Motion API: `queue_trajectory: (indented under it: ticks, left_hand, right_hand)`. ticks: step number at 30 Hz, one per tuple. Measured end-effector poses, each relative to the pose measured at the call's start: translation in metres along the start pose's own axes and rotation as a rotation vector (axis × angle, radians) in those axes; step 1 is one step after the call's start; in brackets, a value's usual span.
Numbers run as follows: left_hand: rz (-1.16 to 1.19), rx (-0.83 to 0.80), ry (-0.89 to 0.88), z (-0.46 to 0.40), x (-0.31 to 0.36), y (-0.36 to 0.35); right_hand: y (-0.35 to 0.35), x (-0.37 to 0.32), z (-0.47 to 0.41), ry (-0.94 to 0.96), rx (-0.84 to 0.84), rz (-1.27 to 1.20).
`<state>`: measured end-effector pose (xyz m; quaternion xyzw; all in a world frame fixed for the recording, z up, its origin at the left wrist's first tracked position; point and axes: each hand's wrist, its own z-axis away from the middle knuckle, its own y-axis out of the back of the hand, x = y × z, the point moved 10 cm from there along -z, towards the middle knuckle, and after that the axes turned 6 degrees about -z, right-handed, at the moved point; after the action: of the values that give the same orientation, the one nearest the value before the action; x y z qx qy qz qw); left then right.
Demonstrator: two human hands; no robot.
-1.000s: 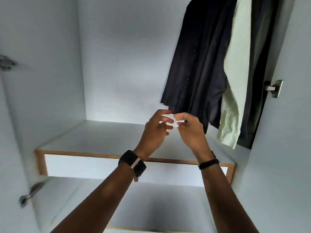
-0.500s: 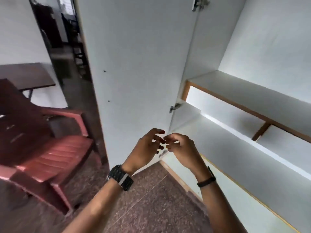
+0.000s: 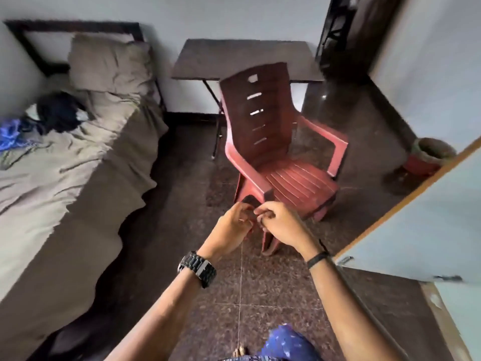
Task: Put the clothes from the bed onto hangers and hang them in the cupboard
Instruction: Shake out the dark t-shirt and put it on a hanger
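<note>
The bed (image 3: 65, 183) wore creased matt cloth, as did the pillow (image 3: 109, 63). The chair (image 3: 276, 152) was moulded red plastic, slatted and dully shiny. The floor (image 3: 260, 295) was speckled, polished stone tile. The door (image 3: 429, 225) was smooth laminate with a wooden edge.

At 9 o'clock the bed (image 3: 65, 178) runs off the left and bottom edges, and the clothes (image 3: 56, 114) on it are a smeared dark heap with a blue piece cut by the left edge; what garments they are cannot be told. At centre, the left hand (image 3: 231, 230) and right hand (image 3: 279, 224) meet with curled fingers that hide whatever, if anything, lies between them. At 3 o'clock the cupboard door (image 3: 421, 225) is cropped by the right edge. The pot (image 3: 429, 157) near 2 o'clock is blurred.
</note>
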<state>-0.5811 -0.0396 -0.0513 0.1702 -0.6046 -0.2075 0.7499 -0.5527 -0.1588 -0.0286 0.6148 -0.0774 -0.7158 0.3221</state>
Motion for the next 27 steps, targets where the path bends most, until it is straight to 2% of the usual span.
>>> queue_trajectory:
  ticks: [6, 13, 21, 27]
  left_hand:
    - [0.058, 0.266, 0.203, -0.013, -0.109, 0.152]
    - [0.140, 0.468, 0.384, -0.068, -0.188, 0.296]
    - [0.223, 0.693, 0.419, -0.149, -0.242, 0.460]
    - [0.318, 0.736, 0.461, -0.213, -0.317, 0.555]
  right_hand:
    - [-0.162, -0.091, -0.112, 0.117, -0.376, 0.143]
    - [-0.283, -0.191, -0.238, 0.216, -0.597, 0.214]
    - [-0.376, -0.315, -0.378, 0.328, -0.715, 0.240]
    - [-0.453, -0.369, -0.479, 0.337, -0.738, 0.238]
